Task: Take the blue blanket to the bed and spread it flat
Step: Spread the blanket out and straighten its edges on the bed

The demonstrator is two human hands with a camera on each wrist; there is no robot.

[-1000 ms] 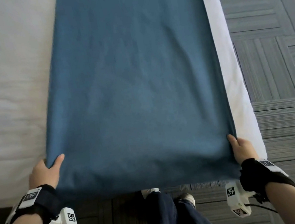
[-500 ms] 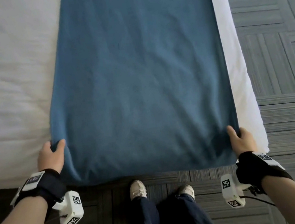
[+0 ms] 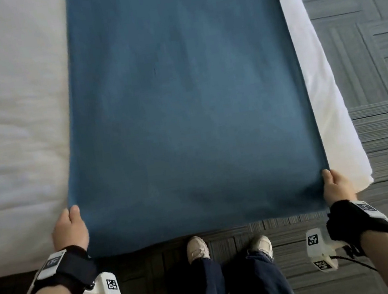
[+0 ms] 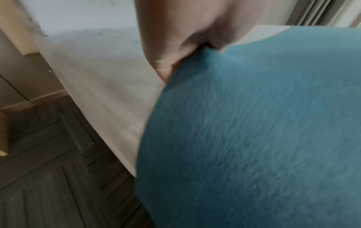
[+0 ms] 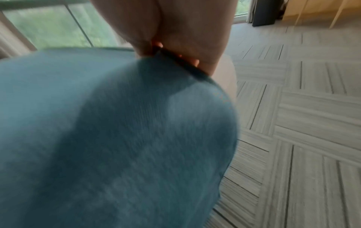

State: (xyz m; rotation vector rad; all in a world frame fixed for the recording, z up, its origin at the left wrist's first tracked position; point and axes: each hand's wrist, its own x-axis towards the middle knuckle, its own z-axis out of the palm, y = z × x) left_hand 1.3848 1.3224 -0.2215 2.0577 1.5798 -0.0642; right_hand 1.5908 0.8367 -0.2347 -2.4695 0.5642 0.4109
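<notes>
White-sheeted bed [image 3: 10, 122]: carrying the cloth along its right edge. Long blue fabric blanket [image 3: 186, 103]: lying smooth, near end overhanging the foot edge. Left hand [image 3: 69, 230], right hand [image 3: 335, 186]: pinching the near corners, thumbs on top.

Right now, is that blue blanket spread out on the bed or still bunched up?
Spread out: the blue blanket lies smooth along the bed, near edge hanging over, with the left hand and right hand gripping its corners.
</notes>
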